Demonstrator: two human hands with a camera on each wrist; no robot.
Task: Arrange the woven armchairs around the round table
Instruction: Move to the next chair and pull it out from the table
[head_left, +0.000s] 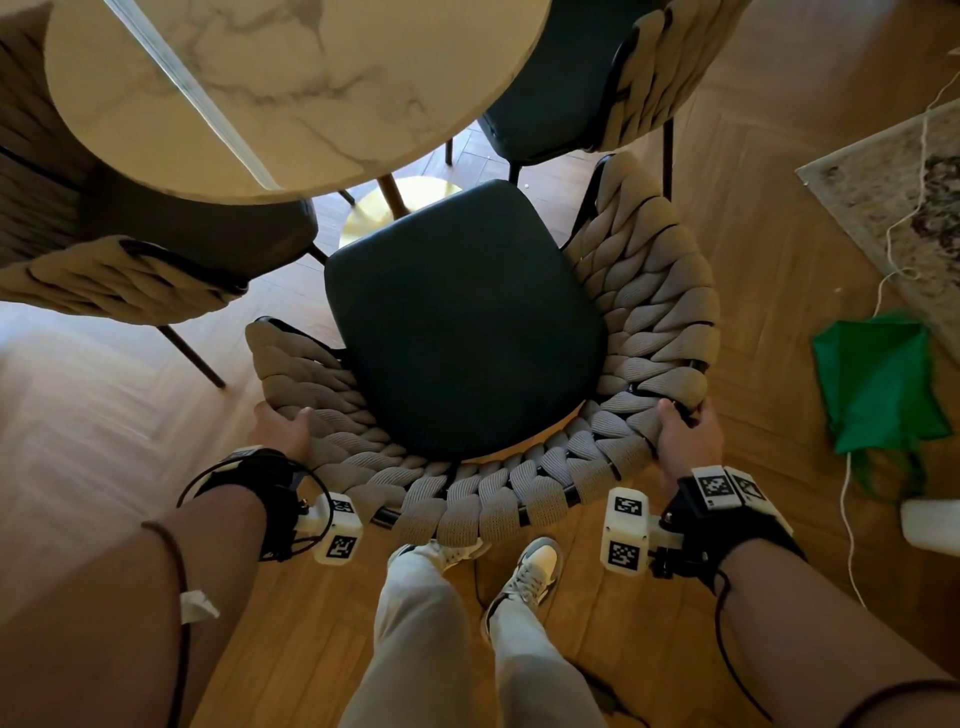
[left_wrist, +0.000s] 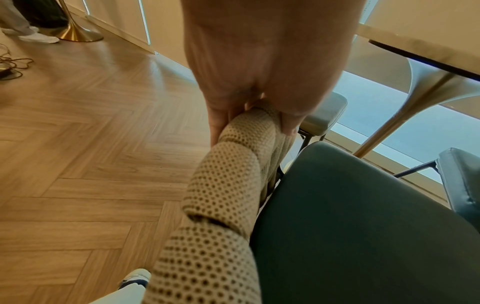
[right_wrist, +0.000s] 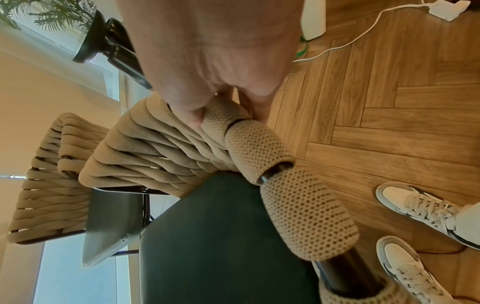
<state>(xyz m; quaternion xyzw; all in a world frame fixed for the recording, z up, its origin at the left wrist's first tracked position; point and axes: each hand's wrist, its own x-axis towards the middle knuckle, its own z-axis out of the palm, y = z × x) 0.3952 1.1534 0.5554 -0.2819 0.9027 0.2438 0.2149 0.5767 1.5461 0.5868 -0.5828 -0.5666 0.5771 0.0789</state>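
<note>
A woven armchair (head_left: 644, 291) with beige braided back and dark seat (head_left: 462, 322) stands right before me, facing the round marble table (head_left: 291, 88). My left hand (head_left: 283, 428) grips the left end of its curved top rail; the left wrist view shows fingers (left_wrist: 217, 121) wrapped round the braid (left_wrist: 221, 191). My right hand (head_left: 685, 434) grips the rail's right side, thumb (right_wrist: 189, 111) over the weave (right_wrist: 257, 148). Two more woven armchairs sit at the table: one at the left (head_left: 114, 280), one at the back right (head_left: 660, 62).
The table's gold base (head_left: 384, 208) shows beneath its edge. A green cloth bag (head_left: 878, 384), a white cord (head_left: 852, 519) and a rug (head_left: 904, 208) lie on the herringbone floor at the right. My feet (head_left: 530, 571) stand just behind the chair.
</note>
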